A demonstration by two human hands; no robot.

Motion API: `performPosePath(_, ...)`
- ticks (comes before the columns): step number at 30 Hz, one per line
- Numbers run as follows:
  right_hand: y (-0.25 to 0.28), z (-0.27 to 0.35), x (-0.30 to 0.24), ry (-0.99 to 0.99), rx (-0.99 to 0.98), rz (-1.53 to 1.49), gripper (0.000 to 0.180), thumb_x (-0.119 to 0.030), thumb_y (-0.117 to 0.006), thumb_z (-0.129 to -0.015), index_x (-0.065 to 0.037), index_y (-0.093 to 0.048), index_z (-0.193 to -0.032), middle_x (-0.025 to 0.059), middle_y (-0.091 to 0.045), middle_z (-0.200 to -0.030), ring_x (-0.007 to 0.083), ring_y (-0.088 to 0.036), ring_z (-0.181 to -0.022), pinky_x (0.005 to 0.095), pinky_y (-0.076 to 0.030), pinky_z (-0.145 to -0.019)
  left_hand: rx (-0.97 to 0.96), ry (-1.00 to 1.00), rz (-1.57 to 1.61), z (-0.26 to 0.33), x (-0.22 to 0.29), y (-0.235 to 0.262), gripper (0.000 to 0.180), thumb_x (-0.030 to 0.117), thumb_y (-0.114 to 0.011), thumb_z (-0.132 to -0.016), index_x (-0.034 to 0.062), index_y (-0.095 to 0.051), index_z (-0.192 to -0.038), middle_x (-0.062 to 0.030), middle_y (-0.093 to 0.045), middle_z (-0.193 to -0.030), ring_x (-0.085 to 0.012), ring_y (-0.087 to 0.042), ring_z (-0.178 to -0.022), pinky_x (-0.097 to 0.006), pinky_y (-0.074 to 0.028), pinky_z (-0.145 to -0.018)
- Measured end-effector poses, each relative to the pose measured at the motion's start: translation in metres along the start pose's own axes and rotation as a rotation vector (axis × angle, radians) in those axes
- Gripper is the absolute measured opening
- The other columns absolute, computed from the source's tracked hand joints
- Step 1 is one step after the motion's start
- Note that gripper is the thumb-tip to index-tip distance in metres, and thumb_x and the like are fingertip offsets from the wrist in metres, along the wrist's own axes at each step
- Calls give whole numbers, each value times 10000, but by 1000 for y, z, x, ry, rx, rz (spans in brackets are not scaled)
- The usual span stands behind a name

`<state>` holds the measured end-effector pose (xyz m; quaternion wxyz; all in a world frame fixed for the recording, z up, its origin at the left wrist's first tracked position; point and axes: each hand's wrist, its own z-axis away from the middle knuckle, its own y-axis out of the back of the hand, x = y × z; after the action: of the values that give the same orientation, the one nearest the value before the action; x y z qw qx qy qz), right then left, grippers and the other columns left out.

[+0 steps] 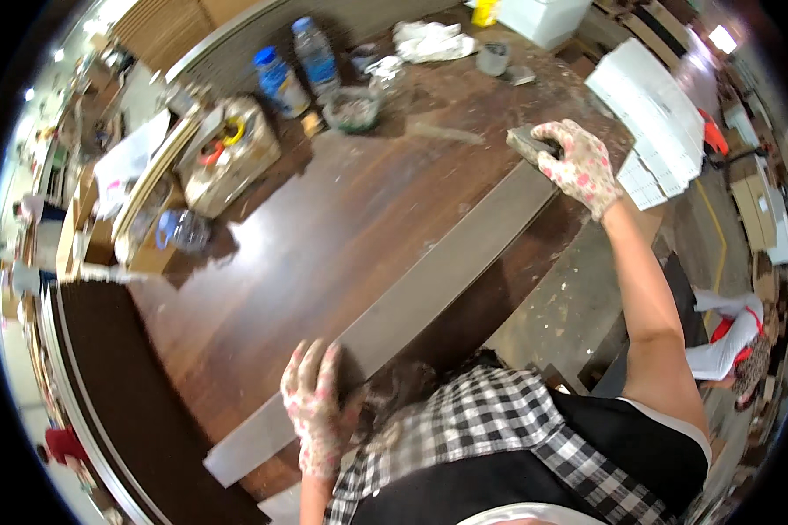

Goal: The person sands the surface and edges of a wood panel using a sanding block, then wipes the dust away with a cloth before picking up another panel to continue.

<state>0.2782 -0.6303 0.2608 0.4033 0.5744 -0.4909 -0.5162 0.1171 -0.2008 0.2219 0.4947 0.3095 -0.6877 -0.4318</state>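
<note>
A long, narrow grey board (429,280) lies diagonally across the brown worktable. My left hand (311,407), in a white glove with pink spots, rests on the board's near part, its fingers stretched out and slightly apart. At the far right end, my right hand (578,166) wears a matching glove and is closed around a flat grey block (529,143). The block looks like a sanding block and sits at the board's end. The glove hides part of the block, and its underside does not show.
Two blue-capped bottles (315,57) and a bowl (353,110) stand at the back of the table (280,236). A box with tape rolls (232,166) is at left, beside a clear jug (184,230). White sheets (652,114) lie right. A person (731,341) is at far right.
</note>
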Motion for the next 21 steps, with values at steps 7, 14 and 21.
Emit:
performPosePath(7, -28, 83, -186, 454, -23, -368, 271, -147, -716, -756, -76, -695, -1017, 138, -651, -894, 318, -669, -768, 395, -548, -677, 272, -226, 70, 53, -26, 12, 363, 99, -792, -688, 117, -684, -1034, -45, -676, -1026, -276, -648, -963, -429, -520, -791)
performPosePath(14, -82, 156, -367, 804, -210, -491, 331, -154, -706, -753, -100, -657, -1076, 127, -599, -897, 274, -659, -732, 383, -547, -615, 411, -10, 5, 147, -76, 28, 301, 98, -755, -681, 105, -691, -975, -59, -677, -1028, -297, -630, -987, -440, -472, -872)
performPosePath(21, -99, 199, -499, 1073, -439, -505, 152, -169, -649, -814, -77, -663, -934, 170, -622, -929, 284, -694, -755, 418, -569, -627, 457, -5, 21, 199, -118, 31, 309, 123, -780, -686, 69, -682, -974, -112, -628, -982, -352, -601, -918, -475, -478, -821)
